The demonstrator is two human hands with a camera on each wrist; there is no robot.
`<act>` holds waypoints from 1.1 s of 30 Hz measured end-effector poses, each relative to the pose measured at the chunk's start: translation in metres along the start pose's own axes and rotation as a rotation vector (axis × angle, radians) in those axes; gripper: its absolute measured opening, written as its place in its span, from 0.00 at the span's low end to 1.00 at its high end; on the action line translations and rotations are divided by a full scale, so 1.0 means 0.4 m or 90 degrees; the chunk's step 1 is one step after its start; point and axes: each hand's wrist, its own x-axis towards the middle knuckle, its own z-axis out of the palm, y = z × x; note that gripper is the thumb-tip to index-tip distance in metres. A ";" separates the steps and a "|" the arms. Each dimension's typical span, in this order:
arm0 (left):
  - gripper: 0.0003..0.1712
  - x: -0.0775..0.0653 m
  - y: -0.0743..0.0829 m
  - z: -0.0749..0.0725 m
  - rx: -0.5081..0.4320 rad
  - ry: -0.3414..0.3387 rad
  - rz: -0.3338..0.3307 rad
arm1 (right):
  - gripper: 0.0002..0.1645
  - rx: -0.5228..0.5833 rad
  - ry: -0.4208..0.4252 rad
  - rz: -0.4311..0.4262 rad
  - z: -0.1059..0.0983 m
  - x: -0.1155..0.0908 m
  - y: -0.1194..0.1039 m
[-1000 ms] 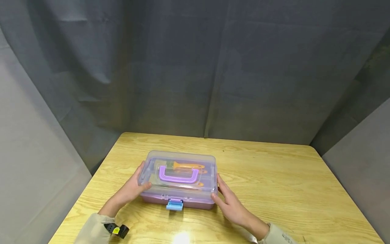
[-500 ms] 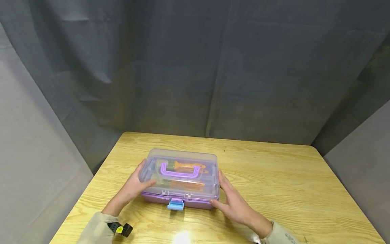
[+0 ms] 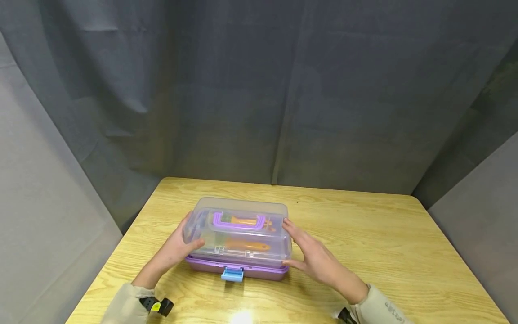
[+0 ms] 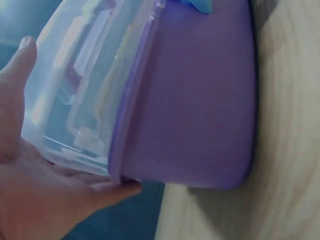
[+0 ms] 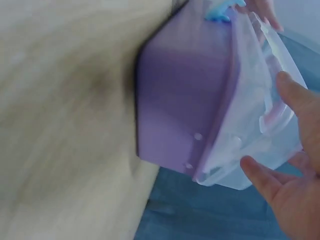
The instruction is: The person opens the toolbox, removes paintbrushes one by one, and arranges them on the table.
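Observation:
A purple plastic storage box [image 3: 259,272] with a clear lid [image 4: 55,125] stands on the table. The lid's front edge is raised a little off the purple rim [image 5: 232,80]. Orange-handled paintbrushes [image 3: 247,245] show through the lid, and its purple handle [image 3: 238,225] lies on top. My left hand [image 3: 174,247] holds the lid's left end, thumb over its top, fingers reaching along the side to the rim. My right hand [image 3: 317,261] is at the right end, its straight, spread fingers and thumb against the lid. A light-blue latch [image 3: 232,274] hangs open at the front.
Pale wood-grain tabletop [image 3: 384,252] surrounds the box, extending far to the right. A dark grey cloth [image 3: 243,90] hangs behind the table's back edge. Lighter grey panels [image 3: 48,202] flank both sides. Black bands with small devices [image 3: 158,306] are on the wrists.
The lid's front edge has come up from the rim and tilted back, with the handle moving up in view. The right hand has risen with it; the left hand stays almost in place.

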 end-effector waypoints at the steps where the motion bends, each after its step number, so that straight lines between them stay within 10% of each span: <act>1: 0.56 -0.002 -0.008 0.000 -0.011 -0.006 0.015 | 0.56 0.007 0.000 0.001 -0.007 0.005 0.002; 7: 0.52 -0.017 -0.048 0.010 -0.102 -0.057 0.020 | 0.54 0.100 -0.020 0.046 -0.050 0.047 0.013; 13: 0.59 -0.018 -0.064 0.031 -0.033 -0.100 0.013 | 0.51 0.129 -0.037 0.092 -0.083 0.094 0.035; 33: 0.64 -0.015 -0.072 0.050 -0.016 -0.075 0.041 | 0.39 0.239 0.010 0.340 -0.081 0.270 0.171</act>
